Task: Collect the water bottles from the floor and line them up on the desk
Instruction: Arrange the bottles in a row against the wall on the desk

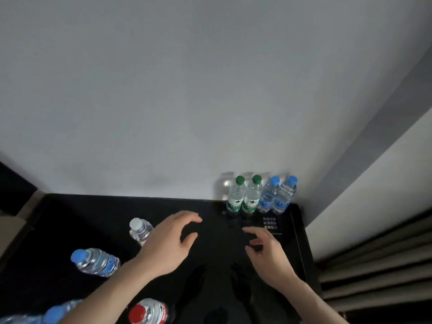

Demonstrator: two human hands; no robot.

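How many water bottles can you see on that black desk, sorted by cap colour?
Green caps: 2, and, in the row by the wall
Blue caps: 4, two in the row, one standing loose at the left, one at the bottom left edge
White cap: 1
Red cap: 1
Total: 8 bottles

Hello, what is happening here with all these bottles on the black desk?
A person is lining up water bottles on a black desk. Four stand in a row at the back right by the wall: two green-capped bottles and two blue-capped bottles. The left hand and right hand hover open over the desk, holding nothing. A white-capped bottle, another blue-capped bottle and a red-capped bottle wait nearer the person, not yet in the row.
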